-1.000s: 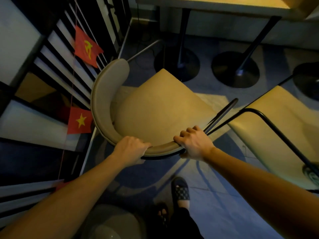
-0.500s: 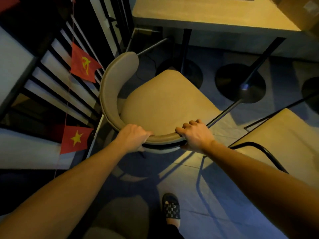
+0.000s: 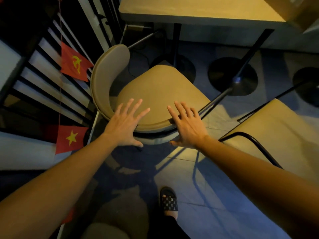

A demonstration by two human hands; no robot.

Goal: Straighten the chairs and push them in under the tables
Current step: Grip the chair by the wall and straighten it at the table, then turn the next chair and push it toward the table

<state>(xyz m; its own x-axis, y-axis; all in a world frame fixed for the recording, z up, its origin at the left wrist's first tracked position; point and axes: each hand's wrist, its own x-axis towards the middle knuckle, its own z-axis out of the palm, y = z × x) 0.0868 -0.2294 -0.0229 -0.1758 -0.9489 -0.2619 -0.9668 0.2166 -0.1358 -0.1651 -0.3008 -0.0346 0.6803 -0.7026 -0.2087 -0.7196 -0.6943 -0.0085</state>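
A tan padded chair (image 3: 160, 90) with a curved backrest stands below me, its seat pointing toward the table (image 3: 198, 11) at the top. My left hand (image 3: 126, 125) hovers over the near left part of the backrest rim, fingers spread, holding nothing. Just to the right, my right hand (image 3: 187, 125) is spread flat above the rim's near right part, also empty. A second tan chair (image 3: 276, 135) with a black metal frame stands at the right.
Round black table bases (image 3: 233, 76) sit on the tiled floor beyond the chair. A slatted railing (image 3: 44, 83) with red flags (image 3: 74, 64) runs close along the left. My sandalled foot (image 3: 169, 200) stands on the floor behind the chair.
Both hands gripped the chair's backrest rim before; now they have let go and are spread open above it. The chair sits closer to the table than a second ago.
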